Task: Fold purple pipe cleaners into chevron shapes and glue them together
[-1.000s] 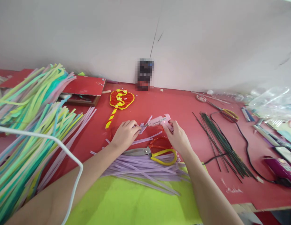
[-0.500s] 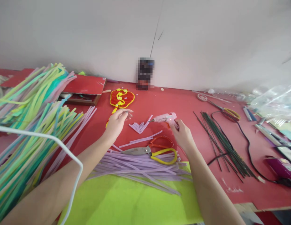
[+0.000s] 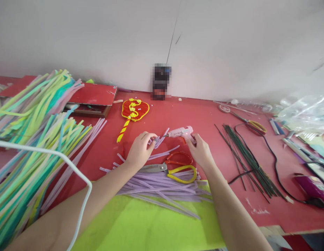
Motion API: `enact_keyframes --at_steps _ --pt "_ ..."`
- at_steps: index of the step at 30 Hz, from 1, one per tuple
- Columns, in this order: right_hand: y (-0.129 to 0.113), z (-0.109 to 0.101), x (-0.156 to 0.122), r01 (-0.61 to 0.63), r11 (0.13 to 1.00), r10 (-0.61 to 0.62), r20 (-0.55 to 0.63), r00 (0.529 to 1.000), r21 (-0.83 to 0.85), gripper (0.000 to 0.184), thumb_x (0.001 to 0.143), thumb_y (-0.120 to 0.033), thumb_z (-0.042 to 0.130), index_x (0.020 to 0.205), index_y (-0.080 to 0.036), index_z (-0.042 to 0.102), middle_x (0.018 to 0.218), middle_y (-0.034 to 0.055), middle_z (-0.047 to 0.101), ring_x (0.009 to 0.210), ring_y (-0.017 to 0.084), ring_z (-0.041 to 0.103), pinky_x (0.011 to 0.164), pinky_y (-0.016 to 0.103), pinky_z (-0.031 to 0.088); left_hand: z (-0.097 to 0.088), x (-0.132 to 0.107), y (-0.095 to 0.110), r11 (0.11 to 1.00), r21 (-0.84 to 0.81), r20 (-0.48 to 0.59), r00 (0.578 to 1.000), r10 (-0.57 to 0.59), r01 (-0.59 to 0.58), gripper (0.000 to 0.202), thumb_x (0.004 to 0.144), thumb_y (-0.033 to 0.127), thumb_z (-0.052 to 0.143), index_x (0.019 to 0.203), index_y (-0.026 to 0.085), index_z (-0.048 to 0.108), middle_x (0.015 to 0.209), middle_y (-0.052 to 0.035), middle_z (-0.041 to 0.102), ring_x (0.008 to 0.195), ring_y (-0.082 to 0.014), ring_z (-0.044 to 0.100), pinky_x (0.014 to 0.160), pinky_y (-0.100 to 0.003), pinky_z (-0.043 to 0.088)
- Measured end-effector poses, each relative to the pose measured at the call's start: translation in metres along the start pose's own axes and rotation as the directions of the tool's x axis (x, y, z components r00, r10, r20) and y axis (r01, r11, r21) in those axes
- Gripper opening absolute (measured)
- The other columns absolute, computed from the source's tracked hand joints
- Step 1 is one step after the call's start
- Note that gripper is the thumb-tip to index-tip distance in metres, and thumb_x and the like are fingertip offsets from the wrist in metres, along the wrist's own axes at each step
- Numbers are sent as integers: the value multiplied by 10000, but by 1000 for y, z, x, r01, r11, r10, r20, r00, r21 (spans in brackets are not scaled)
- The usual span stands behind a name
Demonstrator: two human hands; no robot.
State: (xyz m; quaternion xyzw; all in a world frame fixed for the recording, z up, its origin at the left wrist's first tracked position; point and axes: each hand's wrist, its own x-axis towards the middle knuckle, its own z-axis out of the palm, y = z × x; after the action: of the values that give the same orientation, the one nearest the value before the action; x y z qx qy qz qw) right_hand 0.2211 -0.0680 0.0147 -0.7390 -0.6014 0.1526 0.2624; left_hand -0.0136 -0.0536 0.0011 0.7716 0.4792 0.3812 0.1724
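My right hand (image 3: 202,150) is closed around the handle of a pink hot glue gun (image 3: 178,132). The gun's nozzle points left, at the arm of a small V-shaped piece of lilac pipe cleaners (image 3: 159,141). With fingers and thumb pinched together, my left hand (image 3: 141,149) grips the left side of that piece and hides part of it. Cut lilac stems (image 3: 166,153) lie just below. Nearer to me, scissors (image 3: 184,174) with one red and one yellow handle loop rest across a heap of lilac pipe cleaners (image 3: 162,188).
Behind my left hand lies a red-and-yellow fan shape (image 3: 136,109). Bundles of coloured pipe cleaners (image 3: 54,146) fill the left, beside a white curved bar (image 3: 60,153). Dark green stems (image 3: 251,164), a black cord (image 3: 275,164) and other scissors (image 3: 256,127) occupy the right.
My left hand has moved right and down from beside the fan handle to the V-shaped piece and taken hold of it. The glue gun has shifted slightly left.
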Motion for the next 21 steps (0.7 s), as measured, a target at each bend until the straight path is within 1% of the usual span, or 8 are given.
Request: enact_keyframes --at_steps 2,4,7,11,15,21 --pt "0 0 0 0 1000 0 10 1000 0 498 806 -642 402 978 -202 558 863 74 636 758 208 574 645 290 397 0 0 -1 995 102 42 999 2 -6 150 836 119 498 942 187 582 911 -43 612 851 -180 579 810 -330 456" --pt "-2 0 -1 1 1000 -1 15 1000 -19 543 756 -666 463 1023 -202 552 914 83 640 794 222 586 666 306 416 1 0 -2 979 203 83 997 -8 -9 120 824 138 538 921 184 591 922 -50 609 858 -197 576 793 -344 454" --pt "-3 1 -2 8 998 -7 16 1000 -66 589 683 -669 547 1051 -209 545 950 85 643 821 237 595 671 319 427 2 -1 -3 954 297 124 992 11 -48 117 811 177 586 927 185 603 945 -57 605 873 -212 571 777 -353 443" --pt "-3 3 -1 8 996 -5 37 999 -91 570 672 -621 584 1067 -213 525 971 87 644 826 239 600 668 324 429 4 -3 -1 936 336 146 988 54 -101 120 813 194 599 931 189 620 980 -57 605 899 -211 563 790 -352 429" --pt "-1 4 0 6 995 -1 50 999 -101 562 669 -607 593 1064 -216 513 973 83 643 825 242 602 662 326 429 5 -3 -1 936 339 147 988 51 -99 116 807 219 617 917 194 642 978 -52 605 895 -207 561 791 -350 429" --pt "-1 4 -1 29 994 -25 42 999 -101 542 682 -598 579 1062 -217 514 978 85 643 830 241 607 662 328 432 4 -3 -2 935 340 151 987 56 -105 111 811 205 610 909 192 661 968 -54 613 890 -211 563 794 -361 434"
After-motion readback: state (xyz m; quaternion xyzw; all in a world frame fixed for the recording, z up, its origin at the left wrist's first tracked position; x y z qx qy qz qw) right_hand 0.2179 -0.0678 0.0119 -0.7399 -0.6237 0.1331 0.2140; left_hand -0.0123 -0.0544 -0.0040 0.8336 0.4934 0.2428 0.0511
